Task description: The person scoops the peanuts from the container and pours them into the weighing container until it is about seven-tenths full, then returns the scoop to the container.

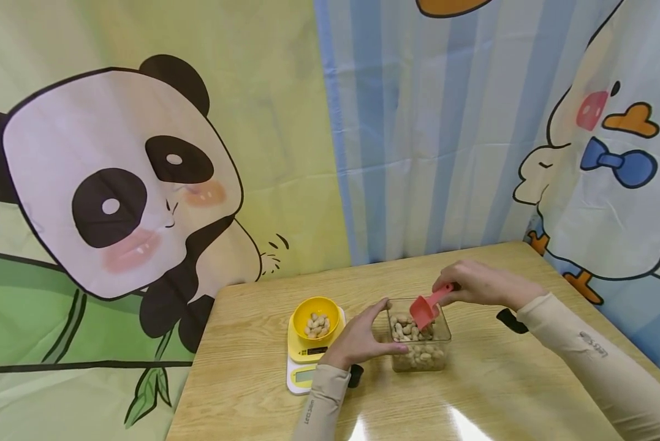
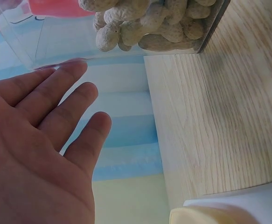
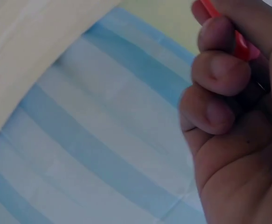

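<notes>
A clear plastic box (image 1: 447, 338) partly filled with unshelled peanuts (image 1: 404, 331) stands on the table. My left hand (image 1: 357, 340) spans its left side, thumb at the front and fingers toward the back corner. In the left wrist view the fingers (image 2: 63, 119) are fairly straight, some touching the clear wall. My right hand (image 1: 475, 283) grips the handle of a red scoop (image 1: 422, 311), its bowl tilted down into the box over the peanuts. Curled fingers (image 3: 219, 74) around the red handle show in the right wrist view; whether the scoop holds peanuts is hidden.
Left of the box, a yellow bowl (image 1: 298, 311) with several peanuts sits on a yellow and white kitchen scale (image 1: 298, 388). The wooden table (image 1: 241, 367) ends at a printed curtain (image 1: 285, 184) behind, with another cloth at the right.
</notes>
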Motion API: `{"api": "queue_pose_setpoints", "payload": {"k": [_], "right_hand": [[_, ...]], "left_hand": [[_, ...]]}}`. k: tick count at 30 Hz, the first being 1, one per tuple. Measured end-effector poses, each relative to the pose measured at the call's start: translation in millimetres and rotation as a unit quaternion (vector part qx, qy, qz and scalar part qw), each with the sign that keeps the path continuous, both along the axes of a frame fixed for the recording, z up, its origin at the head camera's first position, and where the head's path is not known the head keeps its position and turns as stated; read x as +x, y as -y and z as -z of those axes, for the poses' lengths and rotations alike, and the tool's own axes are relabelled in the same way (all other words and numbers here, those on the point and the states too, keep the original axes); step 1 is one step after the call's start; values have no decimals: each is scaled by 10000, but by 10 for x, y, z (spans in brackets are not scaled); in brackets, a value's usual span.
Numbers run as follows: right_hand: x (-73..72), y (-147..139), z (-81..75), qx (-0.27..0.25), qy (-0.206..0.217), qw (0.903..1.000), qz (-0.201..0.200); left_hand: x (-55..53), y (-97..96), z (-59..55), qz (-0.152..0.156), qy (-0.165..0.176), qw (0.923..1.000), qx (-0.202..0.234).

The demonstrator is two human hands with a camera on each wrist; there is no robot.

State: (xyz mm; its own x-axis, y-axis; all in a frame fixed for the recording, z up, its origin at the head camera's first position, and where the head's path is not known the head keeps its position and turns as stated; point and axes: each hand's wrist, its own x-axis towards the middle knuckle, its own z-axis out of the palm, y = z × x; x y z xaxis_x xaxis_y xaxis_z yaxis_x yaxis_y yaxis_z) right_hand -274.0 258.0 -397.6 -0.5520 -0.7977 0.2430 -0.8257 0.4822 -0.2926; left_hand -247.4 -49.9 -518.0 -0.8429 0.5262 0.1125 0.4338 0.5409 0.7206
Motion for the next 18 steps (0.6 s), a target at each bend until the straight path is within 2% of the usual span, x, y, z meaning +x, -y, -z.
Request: {"api": "queue_pose_setpoints", "payload": {"k": [7, 12, 18], "right_hand": [[-19, 137, -52, 358, 200, 9991, -88], [-99, 71, 22, 17, 675, 9977, -3], [-190, -75, 154, -322, 1041, 9940, 13]], "left_hand": [[-3, -8, 13, -29, -41, 10000, -7], [-16, -19, 14, 7, -86, 10000, 31], [-25, -8, 4, -4, -134, 9999, -3]]}}
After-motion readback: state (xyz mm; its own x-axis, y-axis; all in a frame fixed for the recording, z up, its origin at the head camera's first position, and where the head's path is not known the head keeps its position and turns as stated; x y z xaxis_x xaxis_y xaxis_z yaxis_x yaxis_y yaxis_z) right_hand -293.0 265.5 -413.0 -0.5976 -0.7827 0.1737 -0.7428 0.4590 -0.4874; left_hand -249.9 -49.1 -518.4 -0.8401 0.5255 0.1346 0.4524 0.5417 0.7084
